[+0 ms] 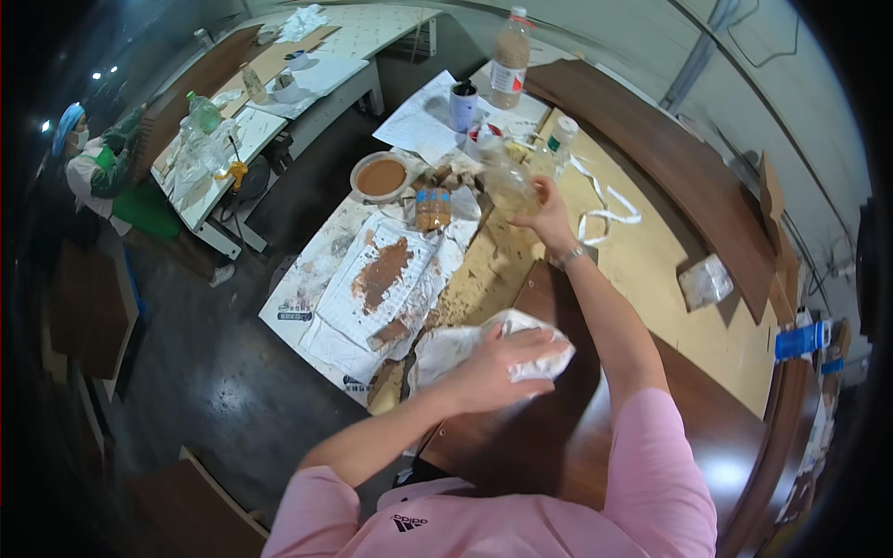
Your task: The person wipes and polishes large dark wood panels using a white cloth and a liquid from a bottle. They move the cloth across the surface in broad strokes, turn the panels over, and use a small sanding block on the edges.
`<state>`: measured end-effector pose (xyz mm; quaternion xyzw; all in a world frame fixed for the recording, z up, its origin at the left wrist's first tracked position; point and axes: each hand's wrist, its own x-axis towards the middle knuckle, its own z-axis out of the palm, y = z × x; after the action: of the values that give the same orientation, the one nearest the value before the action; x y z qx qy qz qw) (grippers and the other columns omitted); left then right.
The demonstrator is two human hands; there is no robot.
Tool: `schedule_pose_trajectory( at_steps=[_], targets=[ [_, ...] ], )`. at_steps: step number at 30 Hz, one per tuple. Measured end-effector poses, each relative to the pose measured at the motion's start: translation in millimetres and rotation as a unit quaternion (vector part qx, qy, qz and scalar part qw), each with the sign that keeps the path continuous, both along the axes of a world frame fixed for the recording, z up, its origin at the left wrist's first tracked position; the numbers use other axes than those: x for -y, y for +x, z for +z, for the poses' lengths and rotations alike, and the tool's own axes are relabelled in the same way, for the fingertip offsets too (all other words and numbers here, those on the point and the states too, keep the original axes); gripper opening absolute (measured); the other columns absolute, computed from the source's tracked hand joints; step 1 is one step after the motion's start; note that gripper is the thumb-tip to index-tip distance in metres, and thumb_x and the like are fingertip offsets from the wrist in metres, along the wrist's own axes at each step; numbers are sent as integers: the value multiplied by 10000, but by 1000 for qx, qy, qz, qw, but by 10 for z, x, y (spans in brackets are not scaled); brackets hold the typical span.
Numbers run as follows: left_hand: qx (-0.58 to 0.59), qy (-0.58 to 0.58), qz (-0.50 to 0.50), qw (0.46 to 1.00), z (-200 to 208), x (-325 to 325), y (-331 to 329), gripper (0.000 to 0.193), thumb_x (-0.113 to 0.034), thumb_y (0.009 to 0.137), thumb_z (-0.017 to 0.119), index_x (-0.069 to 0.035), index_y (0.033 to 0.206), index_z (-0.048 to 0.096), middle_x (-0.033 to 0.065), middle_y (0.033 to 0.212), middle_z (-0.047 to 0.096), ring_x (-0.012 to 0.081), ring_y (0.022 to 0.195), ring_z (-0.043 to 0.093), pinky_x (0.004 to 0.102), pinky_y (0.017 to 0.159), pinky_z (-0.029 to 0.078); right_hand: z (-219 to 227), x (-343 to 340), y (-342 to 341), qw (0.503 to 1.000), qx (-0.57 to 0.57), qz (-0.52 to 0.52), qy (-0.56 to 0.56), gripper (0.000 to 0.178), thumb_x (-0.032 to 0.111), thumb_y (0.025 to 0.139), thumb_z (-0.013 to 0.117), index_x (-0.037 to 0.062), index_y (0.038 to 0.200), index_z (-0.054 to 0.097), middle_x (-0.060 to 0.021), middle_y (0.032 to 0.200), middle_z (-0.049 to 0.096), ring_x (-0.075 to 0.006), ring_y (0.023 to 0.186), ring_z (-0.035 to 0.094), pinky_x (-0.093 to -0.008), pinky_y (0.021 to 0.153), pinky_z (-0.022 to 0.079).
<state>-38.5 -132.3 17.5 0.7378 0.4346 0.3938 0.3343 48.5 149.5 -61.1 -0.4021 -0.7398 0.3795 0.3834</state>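
My left hand (502,370) is closed on a crumpled white cloth (442,352), over the near edge of a dark brown wooden panel (530,446). Farther off, my right hand (551,219) grips a clear plastic bottle (508,179), which is tilted and slightly blurred. Left of that bottle lies a small brown-stained jar (433,210). A round tub of brown paste (381,175) stands behind the jar. Brown smears cover a white sheet (337,307) on the left part of the table.
Upright at the back are a large bottle of tan granules (509,60), a purple-and-white can (462,107) and a white-capped bottle (562,138). A white strip (609,216) and a wrapped block (705,283) lie right. A co-worker (102,167) stands by another table (200,205), far left.
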Motion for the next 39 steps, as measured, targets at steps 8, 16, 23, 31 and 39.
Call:
schedule_pose_trajectory(
  at_steps=[8,16,23,31,39],
  targets=[
    [-251,-224,479,811,-433,-1710,-1630,818,-532,673,792,-21,1275,580,234,1280,603,365,1190,573,494,991,424,114,204,307,965,-173,41,-191,894,-151,526,810,71,1288,397,-64,1220,534,-214,1158,534,-347,1047,446],
    [-90,-90,482,867,-923,-1422,-1564,738,-314,671,827,-12,1289,560,218,1235,620,341,1162,595,447,979,459,199,258,470,982,-108,27,-151,1014,-133,482,839,80,1355,369,-41,1285,538,-212,1228,517,-357,1097,409],
    [76,-44,434,896,-1112,-1044,-1510,772,22,661,815,-12,1351,469,138,1256,595,215,1143,593,345,982,483,144,219,500,988,-89,35,-123,1019,-129,471,846,75,1353,377,-40,1278,545,-212,1227,515,-353,1100,401],
    [119,-81,406,902,-1017,-940,-1516,773,74,653,791,3,1333,431,134,1283,554,206,1151,576,328,993,477,81,168,495,991,-91,19,-100,967,-134,485,841,67,1325,406,-43,1284,548,-212,1220,520,-354,1088,410],
    [126,-21,445,886,-1210,-802,-1609,723,84,620,798,-19,1256,470,126,1191,583,221,1118,588,338,998,469,124,170,413,981,-145,31,-123,867,-145,537,817,66,1275,414,-57,1251,553,-202,1195,536,-349,1070,431]
  ],
)
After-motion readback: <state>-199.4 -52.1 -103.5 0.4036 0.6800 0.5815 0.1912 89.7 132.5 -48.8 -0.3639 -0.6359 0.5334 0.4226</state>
